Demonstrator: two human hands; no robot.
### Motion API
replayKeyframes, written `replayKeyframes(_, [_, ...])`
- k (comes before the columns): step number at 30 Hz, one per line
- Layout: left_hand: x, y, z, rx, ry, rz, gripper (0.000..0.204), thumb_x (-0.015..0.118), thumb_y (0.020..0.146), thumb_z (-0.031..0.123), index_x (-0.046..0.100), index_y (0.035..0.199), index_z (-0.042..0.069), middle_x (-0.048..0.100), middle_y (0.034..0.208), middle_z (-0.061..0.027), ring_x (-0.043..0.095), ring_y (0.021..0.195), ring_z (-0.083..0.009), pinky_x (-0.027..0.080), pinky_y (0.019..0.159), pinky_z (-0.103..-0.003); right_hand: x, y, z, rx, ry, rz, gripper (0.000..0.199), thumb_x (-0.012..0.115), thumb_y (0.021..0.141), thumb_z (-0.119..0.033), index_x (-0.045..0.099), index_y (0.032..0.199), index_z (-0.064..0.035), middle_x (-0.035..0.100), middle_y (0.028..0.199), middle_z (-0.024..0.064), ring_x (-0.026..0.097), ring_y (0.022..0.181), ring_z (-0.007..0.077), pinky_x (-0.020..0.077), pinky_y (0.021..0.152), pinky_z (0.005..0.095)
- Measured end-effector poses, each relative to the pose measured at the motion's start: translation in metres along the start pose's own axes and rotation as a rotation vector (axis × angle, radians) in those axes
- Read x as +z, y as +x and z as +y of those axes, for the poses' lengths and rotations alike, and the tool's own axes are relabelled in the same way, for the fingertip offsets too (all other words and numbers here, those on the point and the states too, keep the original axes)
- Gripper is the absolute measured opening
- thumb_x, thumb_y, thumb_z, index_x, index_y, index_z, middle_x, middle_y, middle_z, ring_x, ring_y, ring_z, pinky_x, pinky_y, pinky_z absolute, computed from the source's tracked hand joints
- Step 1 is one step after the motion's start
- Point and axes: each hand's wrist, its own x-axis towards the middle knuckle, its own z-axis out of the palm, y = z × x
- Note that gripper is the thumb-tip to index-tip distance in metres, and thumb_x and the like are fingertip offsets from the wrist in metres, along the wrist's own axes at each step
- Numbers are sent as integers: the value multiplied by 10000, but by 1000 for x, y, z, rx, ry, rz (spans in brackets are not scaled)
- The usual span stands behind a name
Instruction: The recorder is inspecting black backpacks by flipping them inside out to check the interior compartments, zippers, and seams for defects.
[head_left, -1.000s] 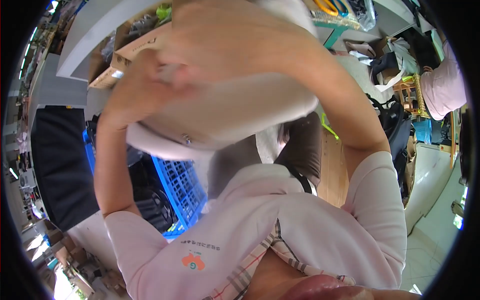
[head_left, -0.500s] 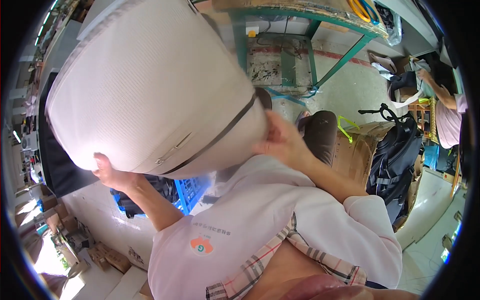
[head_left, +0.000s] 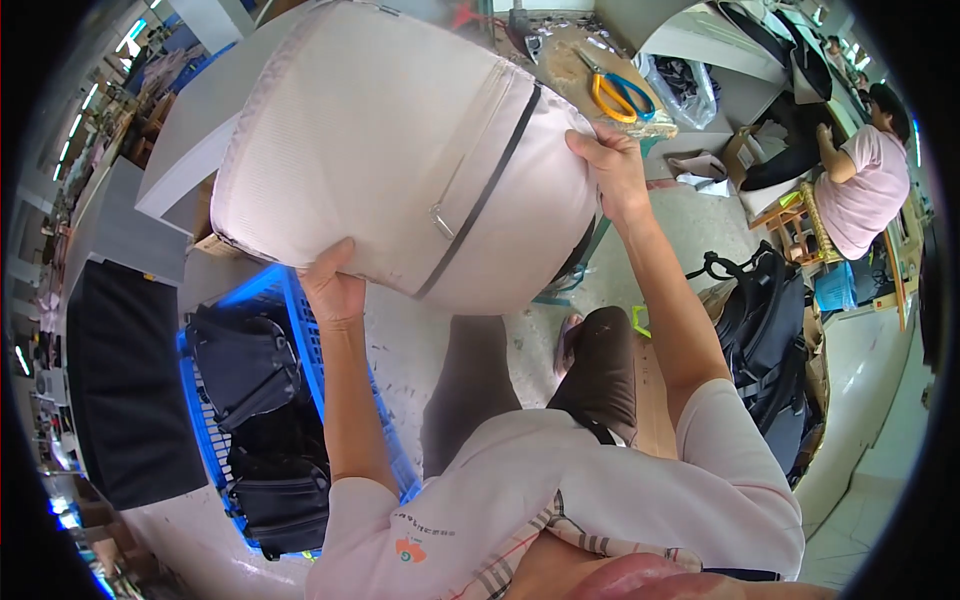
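Note:
Between my hands is a large pale bag piece (head_left: pixel 350 150), curved, with a ribbed mesh-like surface. A zipper with a metal pull (head_left: pixel 440 220) runs across it beside a thin dark strip (head_left: pixel 485 190). My left hand (head_left: pixel 335 285) grips its lower left edge, thumb on top and the fingers hidden beneath. At its right edge my right hand (head_left: pixel 615 175) pinches the fabric, with the thumb over the near face. The underside of the piece is mostly out of sight, apart from a dark patch at its lower right.
Scissors with orange and blue handles (head_left: pixel 620 95) lie on a worn bench (head_left: pixel 570 70). A blue crate (head_left: pixel 205 440) holding black bags (head_left: pixel 245 365) stands at left. Black backpacks (head_left: pixel 765 340) are piled at right. Farther off, a person in pink (head_left: pixel 860 190) sits working.
The bag piece has moved away from my body and to the right, and turned. Both arms now reach farther forward. The scissors and more of the crate have come into view.

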Motion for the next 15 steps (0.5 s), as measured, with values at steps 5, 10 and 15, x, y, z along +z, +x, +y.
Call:
replayKeyframes(5, [-1,16,-18,3,-64,-20,566,544,581,-121,467,1123,25,511,1092,-109,481,1008,-268,378,899,-369,-1,32,5,87,11,33,141,587,719,-13,584,844,52,598,731,67,548,576,106,446,525,218])
replayKeyframes(10, [7,20,-27,-37,-84,36,586,522,571,-135,453,1131,24,496,1100,-106,476,1008,-274,382,896,-375,-8,53,11,88,-24,26,144,591,715,-10,581,843,55,596,723,72,546,564,110,451,522,220])
replayKeyframes(15, [6,21,-36,-83,-103,32,566,517,581,-128,454,1126,13,496,1098,-110,477,1006,-274,386,893,-377,-10,48,7,62,-9,40,135,582,722,-11,590,838,58,598,721,75,547,571,110,452,534,219])
